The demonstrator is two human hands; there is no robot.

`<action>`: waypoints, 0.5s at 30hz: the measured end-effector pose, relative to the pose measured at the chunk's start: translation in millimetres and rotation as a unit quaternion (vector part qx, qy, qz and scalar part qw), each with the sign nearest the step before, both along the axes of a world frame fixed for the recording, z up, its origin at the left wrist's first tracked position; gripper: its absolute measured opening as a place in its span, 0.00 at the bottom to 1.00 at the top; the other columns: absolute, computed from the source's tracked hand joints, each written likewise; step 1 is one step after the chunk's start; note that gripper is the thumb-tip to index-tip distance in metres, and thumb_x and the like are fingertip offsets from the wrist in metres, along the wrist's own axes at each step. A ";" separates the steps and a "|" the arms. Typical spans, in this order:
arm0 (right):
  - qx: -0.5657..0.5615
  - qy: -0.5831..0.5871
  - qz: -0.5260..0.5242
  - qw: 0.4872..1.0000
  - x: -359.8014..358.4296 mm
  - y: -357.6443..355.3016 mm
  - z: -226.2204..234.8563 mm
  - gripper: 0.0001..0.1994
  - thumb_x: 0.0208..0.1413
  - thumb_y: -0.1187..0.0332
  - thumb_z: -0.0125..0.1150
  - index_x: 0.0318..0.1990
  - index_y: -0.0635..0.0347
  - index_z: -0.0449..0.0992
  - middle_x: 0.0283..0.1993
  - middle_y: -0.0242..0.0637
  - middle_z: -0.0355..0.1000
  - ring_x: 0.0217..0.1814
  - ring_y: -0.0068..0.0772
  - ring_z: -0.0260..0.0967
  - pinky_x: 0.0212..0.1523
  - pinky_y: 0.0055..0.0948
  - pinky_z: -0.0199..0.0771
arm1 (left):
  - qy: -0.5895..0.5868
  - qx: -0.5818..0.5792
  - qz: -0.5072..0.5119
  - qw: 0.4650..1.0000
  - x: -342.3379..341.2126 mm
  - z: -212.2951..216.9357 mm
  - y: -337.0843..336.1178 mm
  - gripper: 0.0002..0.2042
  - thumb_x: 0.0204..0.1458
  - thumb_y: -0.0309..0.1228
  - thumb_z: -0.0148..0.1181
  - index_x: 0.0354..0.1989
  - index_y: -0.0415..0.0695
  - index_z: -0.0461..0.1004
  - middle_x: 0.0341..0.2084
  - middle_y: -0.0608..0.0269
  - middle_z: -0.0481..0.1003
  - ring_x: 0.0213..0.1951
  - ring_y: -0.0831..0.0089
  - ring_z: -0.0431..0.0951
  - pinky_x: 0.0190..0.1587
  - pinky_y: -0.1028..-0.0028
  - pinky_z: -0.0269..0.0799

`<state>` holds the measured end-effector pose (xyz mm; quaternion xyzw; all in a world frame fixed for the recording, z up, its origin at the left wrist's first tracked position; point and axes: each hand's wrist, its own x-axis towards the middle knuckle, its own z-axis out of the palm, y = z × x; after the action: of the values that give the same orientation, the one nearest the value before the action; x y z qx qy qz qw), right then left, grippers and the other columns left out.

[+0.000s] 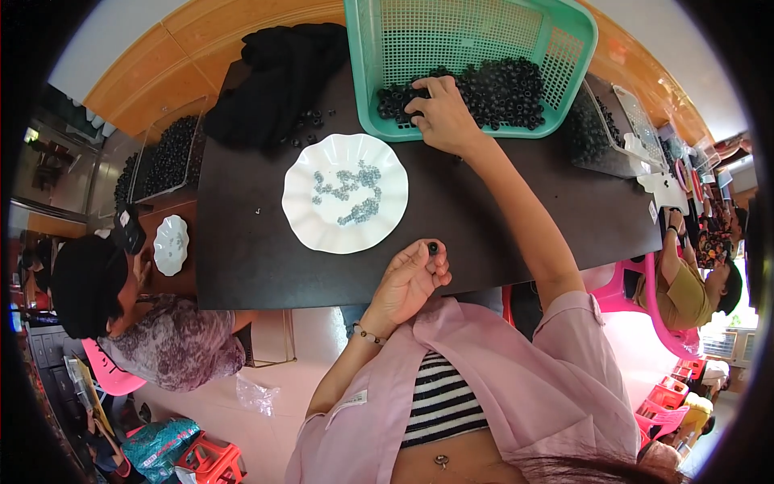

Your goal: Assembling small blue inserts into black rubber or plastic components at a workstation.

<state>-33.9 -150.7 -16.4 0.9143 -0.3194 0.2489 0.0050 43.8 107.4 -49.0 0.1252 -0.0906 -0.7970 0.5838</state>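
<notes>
My left hand (405, 284) is closed in a pinch by the table's near edge. Between its thumb and fingers is a small black round part (433, 248) with a hollow centre. My right hand (445, 115) reaches over the front rim of a green plastic basket (472, 10), which holds many loose black round parts (508, 93). Its curved fingers are apart and touch the pile; no part shows in them. Left of my hands, a white scalloped plate (302, 218) carries small clear, greyish pieces (360, 211).
Black cloth (274, 81) lies at the table's far left, with several loose black parts beside it. A clear bin (621, 153) of black parts stands right of the basket. Another person (173, 339) sits at left near a small white plate (171, 246) and another bin (169, 157).
</notes>
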 end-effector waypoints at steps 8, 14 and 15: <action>0.024 0.000 0.004 1.000 1.7 1.3 2.7 0.10 0.41 0.77 0.62 0.35 0.56 0.79 0.55 0.42 0.64 0.56 0.49 0.55 0.58 0.40 0.61 | 0.016 -0.003 -0.002 1.000 -0.2 -2.4 -0.9 0.11 0.60 0.37 0.52 0.41 0.41 0.71 0.30 0.66 0.70 0.34 0.77 0.69 0.39 0.73 0.67; 0.015 -0.031 0.027 0.999 -2.9 1.8 0.4 0.12 0.41 0.76 0.63 0.37 0.56 0.79 0.53 0.42 0.66 0.55 0.49 0.56 0.57 0.40 0.61 | 0.015 -0.002 -0.002 1.000 0.5 -2.3 -0.1 0.11 0.60 0.37 0.52 0.41 0.41 0.71 0.30 0.66 0.70 0.34 0.77 0.69 0.40 0.73 0.67; 0.015 -0.031 0.027 0.999 -3.9 1.2 -0.3 0.12 0.41 0.76 0.63 0.37 0.56 0.79 0.53 0.42 0.66 0.55 0.49 0.56 0.57 0.40 0.61 | 0.015 -0.002 -0.002 1.000 0.4 -2.3 -0.3 0.11 0.60 0.37 0.52 0.41 0.41 0.71 0.30 0.66 0.70 0.34 0.77 0.69 0.40 0.73 0.67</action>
<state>-37.8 -149.6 -16.7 0.9145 -0.2985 0.2719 -0.0254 44.2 107.0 -51.3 0.1114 -0.0836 -0.8001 0.5835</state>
